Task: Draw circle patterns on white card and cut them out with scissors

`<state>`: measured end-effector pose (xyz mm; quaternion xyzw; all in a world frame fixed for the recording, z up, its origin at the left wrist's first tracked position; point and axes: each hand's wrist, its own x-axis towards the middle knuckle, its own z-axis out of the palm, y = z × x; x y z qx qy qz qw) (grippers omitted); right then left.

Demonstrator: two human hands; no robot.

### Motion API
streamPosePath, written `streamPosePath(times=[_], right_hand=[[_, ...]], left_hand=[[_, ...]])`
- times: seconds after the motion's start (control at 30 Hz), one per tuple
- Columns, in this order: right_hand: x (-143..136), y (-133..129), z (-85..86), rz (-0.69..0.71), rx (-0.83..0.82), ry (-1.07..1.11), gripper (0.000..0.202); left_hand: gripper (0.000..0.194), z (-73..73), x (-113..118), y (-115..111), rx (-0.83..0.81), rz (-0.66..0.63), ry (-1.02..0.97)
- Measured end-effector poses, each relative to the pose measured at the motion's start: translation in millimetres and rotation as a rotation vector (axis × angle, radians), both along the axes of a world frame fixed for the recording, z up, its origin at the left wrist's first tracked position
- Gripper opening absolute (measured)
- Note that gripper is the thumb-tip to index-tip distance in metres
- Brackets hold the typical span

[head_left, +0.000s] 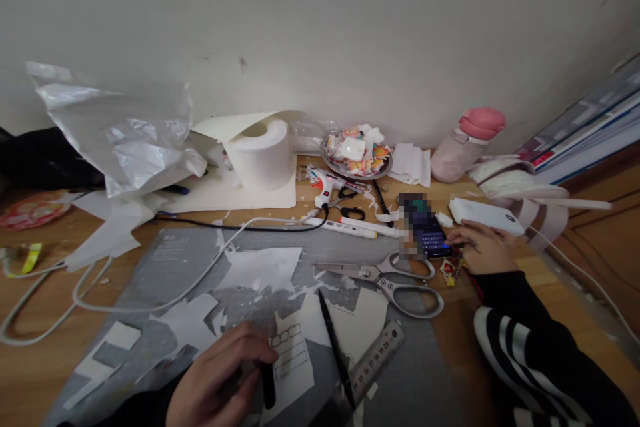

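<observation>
My left hand (223,377) is closed around a short black cylinder (269,383), over the left edge of a white paper piece (295,367) with drawn lines. At the right, my right hand (483,248) touches the lower right of a dark phone (425,227) with a lit screen; its fingers are bent and whether they hold anything is unclear. Small red and yellow trinkets (450,271) lie just below it. A black pen (334,340) and a metal ruler (377,357) rest right of the drawn paper. Large scissors (390,277) lie above them.
A grey cutting mat (170,257) carries paper scraps. Behind it stand a paper roll (263,153), a bowl of scraps (357,150), a glue gun (324,188) and a pink bottle (467,140). A white cable (185,293) loops at left; a white device (487,215) lies at right.
</observation>
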<state>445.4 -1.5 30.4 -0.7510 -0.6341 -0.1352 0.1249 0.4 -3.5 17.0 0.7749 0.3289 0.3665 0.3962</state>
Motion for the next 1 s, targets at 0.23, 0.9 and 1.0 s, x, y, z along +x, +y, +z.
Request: streamPosePath(times=[0.23, 0.9, 1.0], right_hand=[[-7, -2, 4.5, -0.054, 0.011, 0.073, 0.028], [-162, -29, 2.1, 0.734, -0.070, 0.255, 0.019], [-192, -42, -14.1, 0.795, -0.171, 0.247, 0.017]], left_hand=[[0.020, 2.4, 1, 1, 0.014, 0.008, 0.019], [0.028, -2.1, -1, 2, 0.073, -0.054, 0.037], [0.028, -3.6, -1, 1, 0.086, -0.048, 0.035]])
